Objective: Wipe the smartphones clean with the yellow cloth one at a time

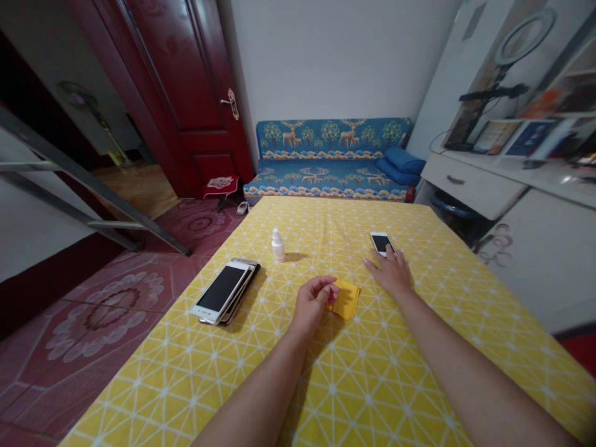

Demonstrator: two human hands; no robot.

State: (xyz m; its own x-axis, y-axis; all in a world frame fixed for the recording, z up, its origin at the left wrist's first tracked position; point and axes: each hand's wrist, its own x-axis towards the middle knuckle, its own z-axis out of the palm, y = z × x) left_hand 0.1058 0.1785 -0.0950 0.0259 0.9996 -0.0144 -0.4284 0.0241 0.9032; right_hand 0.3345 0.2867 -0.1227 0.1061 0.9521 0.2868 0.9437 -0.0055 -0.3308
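Note:
My left hand [315,301] is over the left edge of a folded yellow cloth [347,299], its fingers loosely bent and a little apart. The fingers throw a shadow on the cloth, and no grip on it shows. Farther right, my right hand [392,271] reaches forward with spread fingers, the fingertips at the near end of a white smartphone [380,241] lying flat with its dark screen up. To the left, a stack of several phones is topped by a larger white smartphone [222,287]. Beyond the stack a small white bottle [278,246] stands upright.
A yellow patterned tablecloth [261,385] covers the table. Behind it is a blue sofa [321,171] with folded blue cushions. A white cabinet [535,236] stands at right, bearing a ring light. At left are a metal ladder [125,211], a red stool [221,184] and a red door.

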